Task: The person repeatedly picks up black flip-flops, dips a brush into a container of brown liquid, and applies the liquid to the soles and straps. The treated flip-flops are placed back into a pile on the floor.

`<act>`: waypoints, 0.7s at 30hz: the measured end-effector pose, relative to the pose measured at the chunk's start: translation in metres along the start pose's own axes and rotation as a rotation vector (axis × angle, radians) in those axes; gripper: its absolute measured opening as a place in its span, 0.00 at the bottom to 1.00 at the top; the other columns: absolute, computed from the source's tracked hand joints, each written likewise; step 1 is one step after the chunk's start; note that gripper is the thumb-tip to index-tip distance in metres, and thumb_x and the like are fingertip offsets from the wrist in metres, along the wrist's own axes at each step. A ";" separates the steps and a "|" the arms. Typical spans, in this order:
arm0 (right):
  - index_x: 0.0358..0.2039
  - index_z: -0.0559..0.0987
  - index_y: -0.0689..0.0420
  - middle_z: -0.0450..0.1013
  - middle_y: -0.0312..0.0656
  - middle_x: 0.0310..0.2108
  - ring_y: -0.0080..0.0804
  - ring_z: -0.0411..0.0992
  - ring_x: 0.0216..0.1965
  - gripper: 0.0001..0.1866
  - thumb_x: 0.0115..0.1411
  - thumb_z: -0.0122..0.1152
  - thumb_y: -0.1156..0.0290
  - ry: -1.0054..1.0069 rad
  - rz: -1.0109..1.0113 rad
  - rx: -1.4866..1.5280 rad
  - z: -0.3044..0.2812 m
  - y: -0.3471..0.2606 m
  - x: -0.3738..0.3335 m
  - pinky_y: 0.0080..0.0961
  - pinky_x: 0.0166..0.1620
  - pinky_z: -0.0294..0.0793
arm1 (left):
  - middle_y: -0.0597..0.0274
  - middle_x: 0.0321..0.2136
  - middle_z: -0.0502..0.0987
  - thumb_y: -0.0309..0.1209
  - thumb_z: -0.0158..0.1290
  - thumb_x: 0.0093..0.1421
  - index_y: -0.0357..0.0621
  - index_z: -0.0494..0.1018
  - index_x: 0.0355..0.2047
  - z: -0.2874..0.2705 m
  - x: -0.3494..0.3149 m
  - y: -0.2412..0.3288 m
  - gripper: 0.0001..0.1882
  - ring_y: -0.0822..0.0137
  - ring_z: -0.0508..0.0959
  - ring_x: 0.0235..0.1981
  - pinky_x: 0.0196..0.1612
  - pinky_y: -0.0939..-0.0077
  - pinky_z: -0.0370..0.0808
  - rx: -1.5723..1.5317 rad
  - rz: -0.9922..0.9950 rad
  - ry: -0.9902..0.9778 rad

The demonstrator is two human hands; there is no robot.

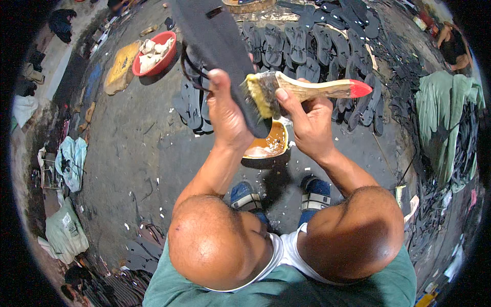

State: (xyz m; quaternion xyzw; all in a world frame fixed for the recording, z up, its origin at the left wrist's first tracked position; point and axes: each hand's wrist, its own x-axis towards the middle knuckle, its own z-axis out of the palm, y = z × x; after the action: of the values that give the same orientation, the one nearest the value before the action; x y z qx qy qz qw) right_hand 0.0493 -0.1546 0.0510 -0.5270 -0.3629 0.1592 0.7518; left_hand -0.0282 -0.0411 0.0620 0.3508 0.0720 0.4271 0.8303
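My left hand (227, 115) is closed round a black sandal (217, 51), held up at a tilt with its thumb along the near side and its dark strap hanging to the left. My right hand (313, 120) grips a paintbrush (307, 88) with a wooden handle and a red tip. The yellowish bristles press against the sandal's edge, near its lower end. Below them on the floor sits a shallow container (268, 146) of orange-brown liquid with whitish patches, partly hidden by the sandal.
Rows of black sandals (296, 43) lie on the floor ahead, with more heaped at the right. A red basin (171, 59) of pale pieces stands far left beside a yellowish block (121, 67). Green cloth (440, 117) drapes at the right; plastic bags (70, 161) lie left.
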 end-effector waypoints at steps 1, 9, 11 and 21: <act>0.39 0.81 0.63 0.78 0.37 0.33 0.20 0.72 0.34 0.10 0.61 0.64 0.71 0.010 -0.005 -0.001 -0.001 0.003 0.003 0.23 0.40 0.71 | 0.61 0.42 0.78 0.56 0.56 0.59 0.43 0.70 0.51 0.003 -0.003 0.003 0.32 0.69 0.78 0.40 0.44 0.72 0.77 -0.001 0.015 -0.001; 0.39 0.81 0.60 0.74 0.45 0.31 0.41 0.71 0.31 0.12 0.52 0.69 0.76 -0.190 -0.645 -0.421 -0.012 -0.013 0.021 0.31 0.35 0.71 | 0.59 0.44 0.76 0.67 0.49 0.56 0.38 0.68 0.54 0.009 -0.010 0.016 0.43 0.67 0.77 0.44 0.50 0.71 0.75 -0.041 -0.201 -0.106; 0.38 0.81 0.58 0.73 0.44 0.27 0.42 0.71 0.30 0.14 0.51 0.71 0.72 -0.274 -0.624 -0.557 -0.017 -0.014 0.013 0.34 0.31 0.71 | 0.57 0.46 0.76 0.68 0.49 0.55 0.39 0.67 0.55 0.006 -0.008 0.020 0.44 0.67 0.77 0.45 0.52 0.71 0.76 0.015 -0.140 -0.072; 0.38 0.79 0.62 0.71 0.37 0.32 0.23 0.69 0.33 0.09 0.59 0.66 0.74 -0.089 -0.247 -0.046 -0.005 -0.005 -0.008 0.22 0.36 0.68 | 0.56 0.50 0.74 0.66 0.49 0.57 0.38 0.66 0.55 0.005 -0.008 0.017 0.43 0.65 0.73 0.50 0.55 0.67 0.71 0.075 0.075 -0.001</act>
State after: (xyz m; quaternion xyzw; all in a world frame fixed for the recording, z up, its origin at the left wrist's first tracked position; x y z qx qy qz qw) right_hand 0.0472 -0.1647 0.0515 -0.4879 -0.4615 0.0801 0.7366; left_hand -0.0426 -0.0424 0.0752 0.3844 0.0743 0.4545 0.8001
